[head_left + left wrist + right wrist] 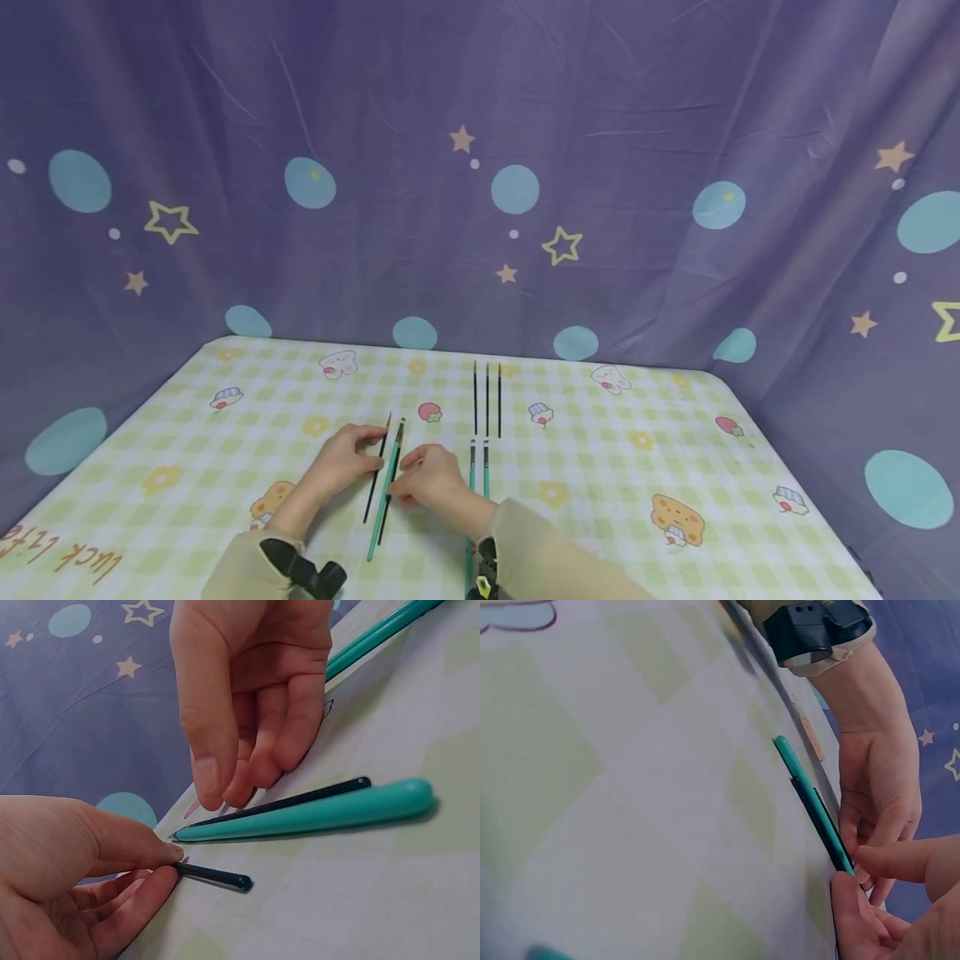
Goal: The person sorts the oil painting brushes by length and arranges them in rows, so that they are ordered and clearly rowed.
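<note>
My left hand [339, 460] pinches a thin black paintbrush [371, 493] between thumb and fingers, and its dark handle end sticks out in the left wrist view. Just right of it lie a green paintbrush [315, 814] and another black paintbrush [300, 797], side by side and partly overlapping. Over these two hovers my right hand [437, 477], its thumb and fingers bent and apart near the brushes. In the right wrist view the thumb and forefinger stand on either side of the green handle; whether they touch it is hard to tell.
Three black paintbrushes [487, 400] lie parallel toward the back of the table. In front of them are two green paintbrushes [472, 458], partly hidden by my right arm. A checked cloth [585, 517] covers the table, and a purple curtain [637, 275] hangs behind.
</note>
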A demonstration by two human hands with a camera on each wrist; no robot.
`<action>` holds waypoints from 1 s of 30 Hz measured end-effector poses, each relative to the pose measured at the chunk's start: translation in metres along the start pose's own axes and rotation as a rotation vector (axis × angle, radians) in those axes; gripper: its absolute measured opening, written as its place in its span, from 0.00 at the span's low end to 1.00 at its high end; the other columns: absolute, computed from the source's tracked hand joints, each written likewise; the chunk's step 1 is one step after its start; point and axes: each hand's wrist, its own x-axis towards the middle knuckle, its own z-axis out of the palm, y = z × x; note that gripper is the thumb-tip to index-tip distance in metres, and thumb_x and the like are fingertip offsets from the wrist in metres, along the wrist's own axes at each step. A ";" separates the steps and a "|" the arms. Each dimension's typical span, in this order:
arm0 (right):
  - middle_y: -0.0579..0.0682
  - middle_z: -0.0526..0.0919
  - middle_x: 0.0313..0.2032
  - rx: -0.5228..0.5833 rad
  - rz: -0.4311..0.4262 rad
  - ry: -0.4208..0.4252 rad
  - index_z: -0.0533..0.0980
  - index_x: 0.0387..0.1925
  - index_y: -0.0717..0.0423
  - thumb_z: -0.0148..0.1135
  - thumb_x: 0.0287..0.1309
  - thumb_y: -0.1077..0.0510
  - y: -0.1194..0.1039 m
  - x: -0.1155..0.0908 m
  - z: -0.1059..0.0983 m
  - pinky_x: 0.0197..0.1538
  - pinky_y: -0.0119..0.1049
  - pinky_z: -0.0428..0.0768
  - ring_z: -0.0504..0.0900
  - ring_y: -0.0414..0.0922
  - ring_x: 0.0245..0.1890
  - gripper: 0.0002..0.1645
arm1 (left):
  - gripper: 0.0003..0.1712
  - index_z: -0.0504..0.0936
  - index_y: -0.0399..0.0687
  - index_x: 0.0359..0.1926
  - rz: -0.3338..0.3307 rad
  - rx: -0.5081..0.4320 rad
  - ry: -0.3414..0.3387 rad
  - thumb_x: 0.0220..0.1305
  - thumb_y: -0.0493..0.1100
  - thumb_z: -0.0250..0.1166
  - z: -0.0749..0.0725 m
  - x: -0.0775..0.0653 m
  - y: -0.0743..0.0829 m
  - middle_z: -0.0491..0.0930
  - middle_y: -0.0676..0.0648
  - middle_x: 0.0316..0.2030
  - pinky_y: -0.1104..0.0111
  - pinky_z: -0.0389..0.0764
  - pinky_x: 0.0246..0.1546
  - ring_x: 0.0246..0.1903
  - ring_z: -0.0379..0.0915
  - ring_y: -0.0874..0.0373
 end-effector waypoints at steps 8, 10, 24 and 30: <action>0.44 0.78 0.12 -0.154 -0.062 0.044 0.74 0.29 0.55 0.72 0.37 0.62 0.005 0.003 0.006 0.19 0.30 0.73 0.76 0.39 0.11 0.16 | 0.27 0.75 0.39 0.54 -0.010 -0.010 -0.004 0.48 0.34 0.64 0.001 0.000 0.001 0.71 0.41 0.44 0.71 0.73 0.27 0.28 0.68 0.58; 0.44 0.78 0.11 -0.186 -0.086 0.041 0.74 0.29 0.54 0.72 0.37 0.62 0.005 0.002 0.006 0.20 0.29 0.71 0.75 0.39 0.11 0.16 | 0.27 0.75 0.38 0.54 -0.011 -0.027 -0.009 0.48 0.34 0.64 0.001 0.000 0.001 0.71 0.40 0.43 0.71 0.75 0.26 0.26 0.69 0.58; 0.45 0.76 0.10 -0.246 -0.089 0.016 0.73 0.32 0.55 0.70 0.37 0.65 -0.001 -0.004 0.003 0.19 0.30 0.71 0.74 0.40 0.11 0.16 | 0.28 0.75 0.38 0.54 -0.012 -0.062 -0.020 0.48 0.33 0.65 0.000 -0.001 0.001 0.70 0.40 0.43 0.72 0.76 0.24 0.24 0.70 0.59; 0.45 0.77 0.11 -0.256 -0.101 0.013 0.73 0.34 0.55 0.72 0.37 0.62 -0.001 -0.005 0.003 0.21 0.30 0.72 0.74 0.40 0.12 0.19 | 0.28 0.75 0.38 0.54 -0.013 -0.047 -0.009 0.48 0.34 0.65 0.001 0.002 -0.001 0.70 0.40 0.43 0.72 0.76 0.24 0.24 0.69 0.59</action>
